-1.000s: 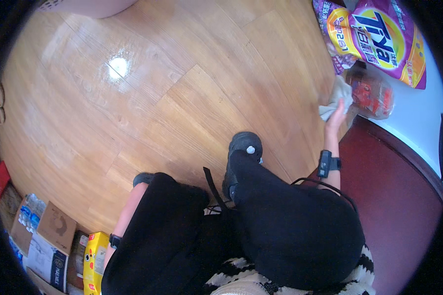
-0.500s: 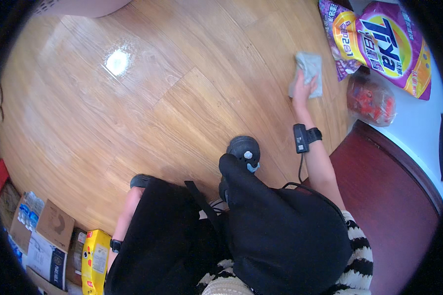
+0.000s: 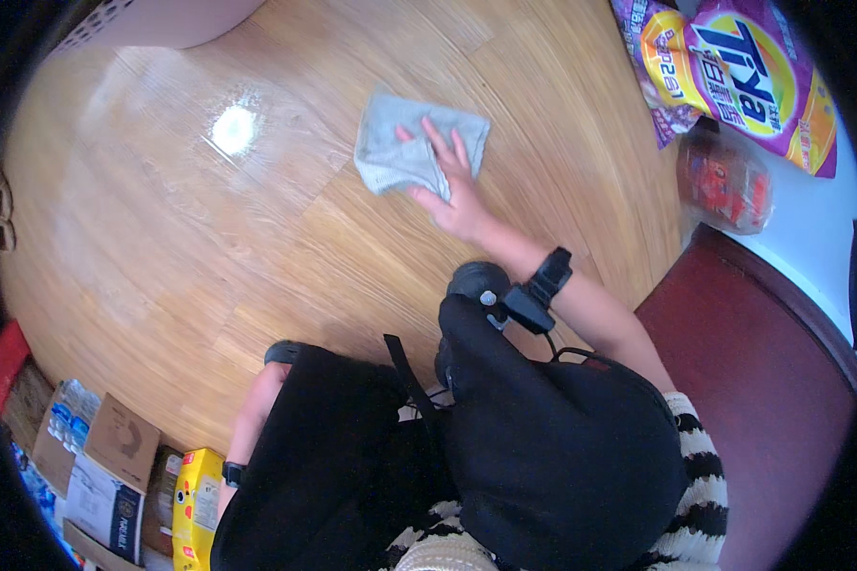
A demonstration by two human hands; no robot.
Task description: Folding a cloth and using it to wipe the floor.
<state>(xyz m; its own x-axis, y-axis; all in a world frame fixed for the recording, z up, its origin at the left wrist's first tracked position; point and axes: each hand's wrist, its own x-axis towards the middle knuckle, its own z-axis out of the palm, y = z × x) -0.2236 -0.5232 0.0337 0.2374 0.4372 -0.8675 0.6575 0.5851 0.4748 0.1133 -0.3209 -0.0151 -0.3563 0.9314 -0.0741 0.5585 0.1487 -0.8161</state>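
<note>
A pale grey-green cloth (image 3: 402,152) lies on the wood floor, one part folded over. My right hand (image 3: 452,186) presses on it with fingers spread and stretched out, and the arm reaches in from the lower right. My left hand (image 3: 269,381) is down by my left knee, beside a dark shoe (image 3: 282,352); its fingers are hidden behind the black trouser leg. Under my right forearm is my other dark clog (image 3: 479,282).
At the right stand a purple and yellow detergent bag (image 3: 752,86), a clear bag of red items (image 3: 727,186) and a dark red wooden surface (image 3: 733,381). Lower left are cardboard boxes (image 3: 122,440) and a yellow package (image 3: 196,504). A pink perforated container (image 3: 162,24) is at the top left.
My right hand has swept left across the floor from near the detergent bag, taking the cloth along. The cloth now lies more spread out. My left hand has barely moved.
</note>
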